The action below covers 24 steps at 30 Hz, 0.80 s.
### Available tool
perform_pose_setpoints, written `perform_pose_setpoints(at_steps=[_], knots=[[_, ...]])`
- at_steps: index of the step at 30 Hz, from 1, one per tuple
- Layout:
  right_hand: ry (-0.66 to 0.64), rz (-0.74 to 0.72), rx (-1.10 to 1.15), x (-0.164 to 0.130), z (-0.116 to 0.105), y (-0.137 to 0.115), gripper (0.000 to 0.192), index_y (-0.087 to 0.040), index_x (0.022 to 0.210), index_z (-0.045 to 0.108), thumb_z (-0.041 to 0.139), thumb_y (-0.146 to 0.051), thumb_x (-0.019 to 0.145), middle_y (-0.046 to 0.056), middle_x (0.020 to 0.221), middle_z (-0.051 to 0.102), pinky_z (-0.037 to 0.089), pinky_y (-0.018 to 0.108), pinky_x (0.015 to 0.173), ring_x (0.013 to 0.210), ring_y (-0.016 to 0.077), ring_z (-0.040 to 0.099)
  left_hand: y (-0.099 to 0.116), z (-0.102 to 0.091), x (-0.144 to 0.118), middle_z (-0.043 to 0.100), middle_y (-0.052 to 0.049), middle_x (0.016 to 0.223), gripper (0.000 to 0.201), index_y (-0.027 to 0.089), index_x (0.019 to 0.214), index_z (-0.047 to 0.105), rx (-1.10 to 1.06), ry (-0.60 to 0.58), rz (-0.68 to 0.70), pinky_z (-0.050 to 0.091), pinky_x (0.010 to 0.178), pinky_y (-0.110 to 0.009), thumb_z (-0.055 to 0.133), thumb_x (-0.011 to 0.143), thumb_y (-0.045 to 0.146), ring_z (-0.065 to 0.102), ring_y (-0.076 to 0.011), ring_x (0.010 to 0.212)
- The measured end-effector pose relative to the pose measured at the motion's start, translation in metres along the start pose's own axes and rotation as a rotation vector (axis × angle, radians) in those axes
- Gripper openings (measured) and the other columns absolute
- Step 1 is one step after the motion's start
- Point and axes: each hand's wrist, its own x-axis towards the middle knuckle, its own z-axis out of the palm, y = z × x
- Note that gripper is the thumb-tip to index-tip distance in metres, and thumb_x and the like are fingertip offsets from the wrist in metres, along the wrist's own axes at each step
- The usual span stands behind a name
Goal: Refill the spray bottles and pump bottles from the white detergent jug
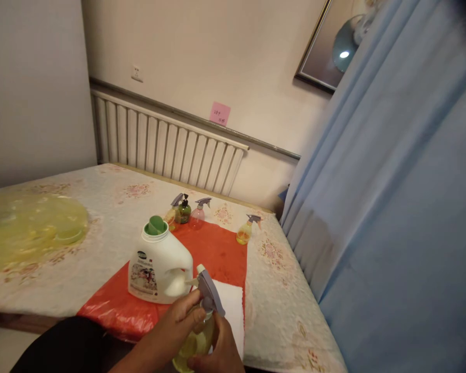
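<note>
Bottom centre: your left hand (pixel 178 324) grips the spray bottle's (pixel 196 342) neck, your right hand (pixel 219 352) cups its base, fingers closed round it. White detergent jug (pixel 159 269) just behind, on the bench (pixel 101 207).

Below the grip, the spray bottle's (pixel 192 346) base and both wrists are cut off by the bottom edge; the pink note's (pixel 219 113) writing is illegible.

The single head camera is looking forward and down from above the table's (pixel 81 280) near edge; it is facing across the tabletop toward the radiator (pixel 166 147) and far wall; the hands are sitting very close at the bottom edge; the blue curtain (pixel 392 207) is filling the right side.
</note>
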Motion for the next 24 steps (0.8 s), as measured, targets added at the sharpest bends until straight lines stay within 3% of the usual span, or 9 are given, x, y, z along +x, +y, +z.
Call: perform_pose_setpoints(at_steps=[5, 9, 12, 15, 19, 22, 24], knots=[[0.103, 0.002, -0.138, -0.006, 0.005, 0.003, 0.082, -0.018, 0.127, 0.056, 0.08, -0.016, 0.048, 0.009, 0.116, 0.069, 0.054, 0.041, 0.091, 0.106, 0.0326, 0.066, 0.007, 0.013, -0.006, 0.065, -0.003, 0.087, 0.018, 0.02, 0.084, 0.062, 0.209, 0.146, 0.054, 0.048, 0.085, -0.034, 0.052, 0.086, 0.035, 0.06, -0.023, 0.087], [0.348, -0.013, -0.337, -0.01, 0.014, 0.014, 0.078, -0.014, 0.124, 0.059, 0.082, -0.022, 0.05, 0.014, 0.121, 0.068, 0.05, 0.04, 0.099, 0.115, 0.0354, 0.062, -0.001, 0.023, -0.008, 0.067, -0.004, 0.081, 0.021, 0.02, 0.083, 0.064, 0.299, 0.334, 0.05, 0.049, 0.075, -0.035, 0.054, 0.081, 0.038, 0.062, -0.0254, 0.081], [0.442, -0.051, -0.416, -0.01, 0.02, 0.021, 0.077, -0.016, 0.127, 0.058, 0.081, -0.026, 0.054, 0.013, 0.126, 0.066, 0.048, 0.038, 0.102, 0.121, 0.0352, 0.058, -0.01, 0.029, -0.005, 0.069, -0.006, 0.078, 0.024, 0.02, 0.08, 0.066, 0.317, 0.493, -0.018, 0.05, 0.072, -0.037, 0.058, 0.074, 0.042, 0.064, -0.0273, 0.077], [0.436, -0.07, -0.43, -0.009, 0.02, 0.026, 0.077, -0.017, 0.128, 0.058, 0.081, -0.025, 0.054, 0.011, 0.127, 0.066, 0.048, 0.037, 0.103, 0.124, 0.0352, 0.056, -0.015, 0.03, -0.002, 0.072, -0.007, 0.08, 0.024, 0.02, 0.08, 0.066, 0.301, 0.517, -0.043, 0.051, 0.073, -0.039, 0.061, 0.07, 0.041, 0.066, -0.0291, 0.079], [0.419, -0.07, -0.362, -0.005, 0.012, 0.024, 0.084, -0.015, 0.129, 0.055, 0.081, -0.02, 0.05, 0.012, 0.132, 0.062, 0.047, 0.037, 0.104, 0.124, 0.0337, 0.056, -0.02, 0.024, -0.007, 0.074, -0.009, 0.094, 0.031, 0.019, 0.096, 0.068, 0.235, 0.391, 0.01, 0.052, 0.082, -0.041, 0.059, 0.081, 0.044, 0.067, -0.0295, 0.091], [0.241, -0.093, -0.217, 0.0, 0.004, 0.013, 0.078, -0.016, 0.125, 0.056, 0.075, -0.014, 0.049, 0.009, 0.121, 0.069, 0.052, 0.035, 0.096, 0.111, 0.0306, 0.064, -0.027, 0.016, -0.013, 0.071, -0.011, 0.116, 0.041, 0.02, 0.111, 0.065, 0.134, 0.355, 0.043, 0.047, 0.099, -0.042, 0.063, 0.082, 0.048, 0.062, -0.0313, 0.113], [0.158, -0.082, -0.152, 0.002, 0.001, 0.005, 0.074, -0.017, 0.121, 0.058, 0.074, -0.012, 0.049, 0.008, 0.114, 0.071, 0.054, 0.035, 0.091, 0.106, 0.0302, 0.066, -0.029, 0.01, -0.015, 0.067, -0.011, 0.125, 0.05, 0.021, 0.12, 0.059, -0.001, 0.419, 0.049, 0.044, 0.104, -0.042, 0.065, 0.081, 0.052, 0.058, -0.0314, 0.121]])
